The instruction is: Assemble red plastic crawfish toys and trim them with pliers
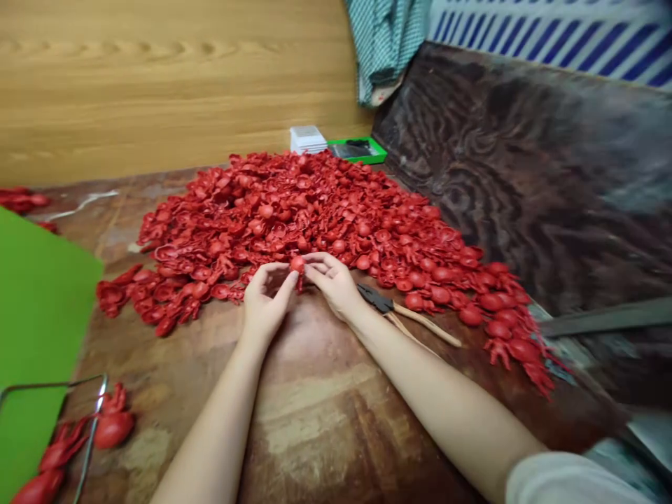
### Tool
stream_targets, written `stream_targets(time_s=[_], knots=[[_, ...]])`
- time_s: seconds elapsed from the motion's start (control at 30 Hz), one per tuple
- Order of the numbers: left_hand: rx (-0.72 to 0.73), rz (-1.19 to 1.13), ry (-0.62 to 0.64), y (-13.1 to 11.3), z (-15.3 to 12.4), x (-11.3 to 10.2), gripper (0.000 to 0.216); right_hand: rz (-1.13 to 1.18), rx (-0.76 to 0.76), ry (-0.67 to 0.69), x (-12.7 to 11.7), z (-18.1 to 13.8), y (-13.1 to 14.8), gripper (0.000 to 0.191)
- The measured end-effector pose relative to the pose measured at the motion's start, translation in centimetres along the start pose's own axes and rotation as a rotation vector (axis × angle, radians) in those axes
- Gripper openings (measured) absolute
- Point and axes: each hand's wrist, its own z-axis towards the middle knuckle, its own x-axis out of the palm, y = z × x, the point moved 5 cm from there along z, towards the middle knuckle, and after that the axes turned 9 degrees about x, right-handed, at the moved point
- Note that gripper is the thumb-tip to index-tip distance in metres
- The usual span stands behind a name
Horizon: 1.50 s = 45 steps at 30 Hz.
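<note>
Between my two hands is a small red plastic piece (297, 264) with a round, shiny cap and a thin part hanging below. My left hand (264, 297) pinches it from the left with thumb and fingers. From the other side, the fingertips of my right hand (334, 285) close on the same piece. Just beyond both hands spreads a large heap of similar red plastic pieces (294, 203), some with finger-like prongs. Pliers (379, 301) with dark jaws and tan handles lie beside my right wrist, partly hidden by the forearm.
A bent metal wire frame (89, 441) with red pieces on it stands at lower left, near a bright green panel (42, 294). Behind the heap are a white stack (307, 140) and a green tray (375, 150). A dark board (504, 161) slopes along the right.
</note>
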Motion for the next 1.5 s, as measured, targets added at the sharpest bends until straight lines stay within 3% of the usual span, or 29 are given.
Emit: stream_targets(time_s=[0.2,0.37,0.53,0.87,1.2,1.4,1.5], knots=[[-0.08,-0.068,0.078,0.4,-0.5,0.5,0.046,-0.043,0.016,-0.019,-0.1,-0.8,-0.1,0.036],[-0.244,-0.217,0.0,1.1,-0.6,-0.1,0.053,0.175,0.119,-0.036,-0.5,-1.0,0.4,0.038],[-0.336,-0.374,-0.013,1.2,-0.6,-0.5,0.048,0.299,0.266,0.06,-0.8,-1.1,0.7,0.036],[-0.331,-0.413,0.013,1.0,-0.6,-0.6,0.037,0.236,0.26,0.099,-1.0,-1.0,0.7,0.033],[-0.222,-0.242,0.126,0.5,-0.9,0.1,0.043,0.169,0.263,0.088,-0.8,-1.2,0.3,0.038],[-0.244,-0.264,0.102,0.4,-0.8,0.4,0.047,0.156,0.201,0.047,-0.4,-1.4,0.8,0.038],[-0.251,-0.268,0.082,0.6,-0.8,0.3,0.049,0.128,0.104,-0.054,-0.4,-1.7,1.2,0.036]])
